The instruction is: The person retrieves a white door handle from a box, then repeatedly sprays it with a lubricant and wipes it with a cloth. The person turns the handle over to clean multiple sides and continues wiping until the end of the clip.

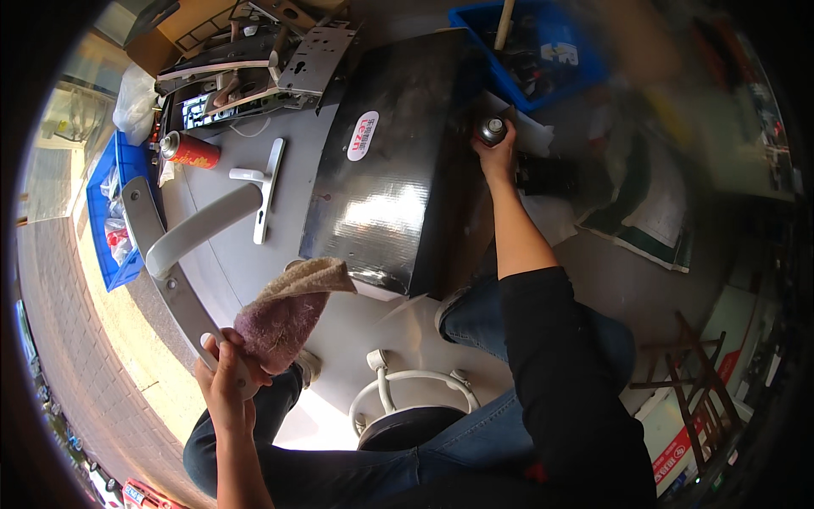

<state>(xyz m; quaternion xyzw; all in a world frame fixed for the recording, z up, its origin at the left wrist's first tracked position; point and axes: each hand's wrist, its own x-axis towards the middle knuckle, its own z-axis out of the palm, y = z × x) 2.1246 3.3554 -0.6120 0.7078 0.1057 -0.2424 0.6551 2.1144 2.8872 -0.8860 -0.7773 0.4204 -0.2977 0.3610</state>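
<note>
My left hand (pixel 224 378) grips the lower end of a white door handle's long backplate (pixel 181 302), whose lever (pixel 206 223) points up and to the right. A purple and beige cloth (pixel 286 324) is pinched in the same hand, beside the plate. On the far side of a shiny black cardboard box (pixel 381 184), my right hand (pixel 498 159) is wrapped around a spray can (pixel 492 130) seen from its top. A second white door handle with a keyhole plate (pixel 269 191) lies on the grey floor, left of the box.
A red aerosol can (pixel 194 151) lies at the left, near a blue crate (pixel 121 273) of bagged parts. Metal lock parts (pixel 318 60) are heaped above it. Another blue crate (pixel 534 105) holds tools. A round stool (pixel 413 426) is between my legs; a wooden rack (pixel 696 388) stands right.
</note>
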